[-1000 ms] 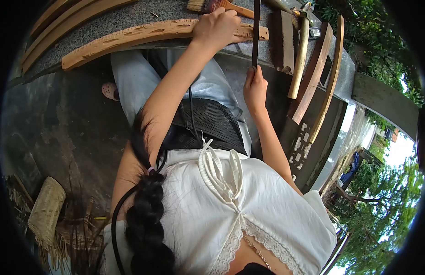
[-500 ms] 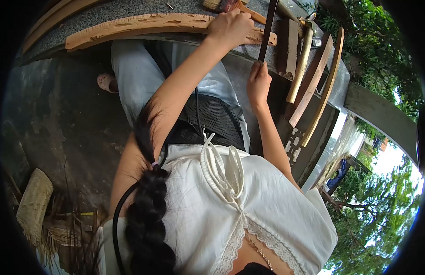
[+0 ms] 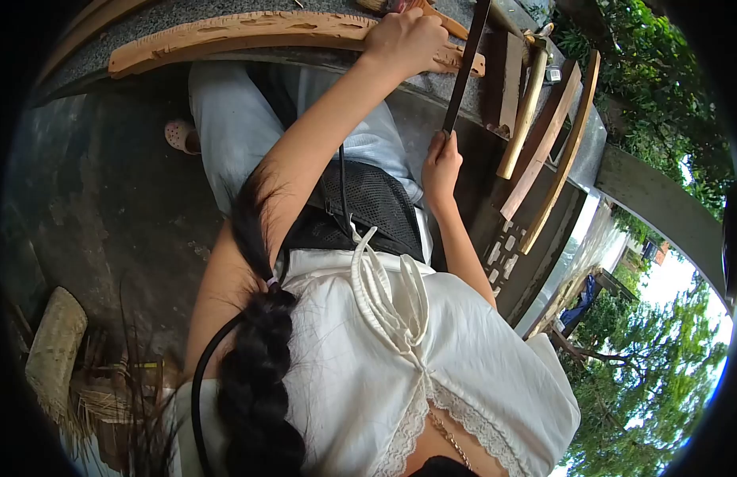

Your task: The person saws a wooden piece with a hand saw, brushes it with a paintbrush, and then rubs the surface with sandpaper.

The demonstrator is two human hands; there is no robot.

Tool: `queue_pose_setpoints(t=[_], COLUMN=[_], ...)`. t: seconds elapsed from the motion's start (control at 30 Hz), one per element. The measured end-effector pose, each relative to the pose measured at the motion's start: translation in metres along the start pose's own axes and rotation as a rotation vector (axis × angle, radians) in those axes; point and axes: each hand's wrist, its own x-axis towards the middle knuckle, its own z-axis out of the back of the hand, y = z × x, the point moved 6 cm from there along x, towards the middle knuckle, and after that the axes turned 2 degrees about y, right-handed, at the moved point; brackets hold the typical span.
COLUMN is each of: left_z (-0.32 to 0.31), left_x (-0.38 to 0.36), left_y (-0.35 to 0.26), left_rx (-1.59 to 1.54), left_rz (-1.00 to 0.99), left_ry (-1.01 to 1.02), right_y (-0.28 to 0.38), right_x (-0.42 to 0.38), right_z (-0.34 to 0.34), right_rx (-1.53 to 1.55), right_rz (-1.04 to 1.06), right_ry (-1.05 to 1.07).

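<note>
My left hand (image 3: pixel 404 40) presses down on a long curved wooden strip (image 3: pixel 225 33), pale and pitted with holes, lying along the edge of a granite table (image 3: pixel 432 83). My right hand (image 3: pixel 441 163) is closed round the near end of a long dark file (image 3: pixel 466 67). The file slants up and away across the right end of the strip, beside my left hand. Both arms reach out over my lap.
A brush (image 3: pixel 432 12), a wooden-handled hammer (image 3: pixel 521 111) and several curved wooden slats (image 3: pixel 555 135) lie on the table's right end. More slats (image 3: pixel 90 20) sit at top left. A woven basket (image 3: pixel 54 350) and straw lie on the dark floor; a pink shoe (image 3: pixel 180 135) shows under the table.
My right hand has drawn the file back toward my body and lower, and the file now leans to the right. My left hand stays on the strip.
</note>
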Motion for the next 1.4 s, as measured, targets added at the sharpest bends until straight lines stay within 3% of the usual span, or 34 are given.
queue_pose_setpoints(t=[0.07,0.17,0.33,0.5,0.6,0.77,0.97,1.2,1.4], left_z=[0.003,0.003,0.015,0.008,0.007,0.011,0.012,0.01,0.012], left_x=[-0.003,-0.004,0.002,0.003,0.001,-0.003,0.002,-0.001,0.002], left_y=[-0.004,-0.005,0.002,0.006,0.004,0.002,0.003,0.005,0.007], left_rx=[0.047,0.096,0.027,0.02,0.068,0.063,0.075,0.088,0.057], left_rz=[-0.032,-0.058,0.007,0.074,0.019,0.013,0.024,0.021,0.045], left_ry=[-0.019,-0.031,0.027,0.089,0.054,0.02,0.068,0.044,0.081], right_y=[-0.035,-0.038,0.029,-0.043,-0.056,0.019,-0.051,0.016,-0.042], right_x=[-0.04,-0.041,0.037,-0.04,-0.041,0.026,-0.051,0.031,-0.051], right_z=[-0.002,0.003,0.006,-0.005,-0.001,0.011,0.001,0.007,0.011], right_rx=[-0.032,-0.071,-0.032,-0.062,-0.117,-0.066,-0.147,-0.066,-0.125], right_rz=[0.016,0.006,0.035,0.008,0.002,-0.03,-0.058,-0.006,-0.041], right_ry=[0.0,0.008,-0.009,0.043,0.053,0.091,0.106,0.093,0.125])
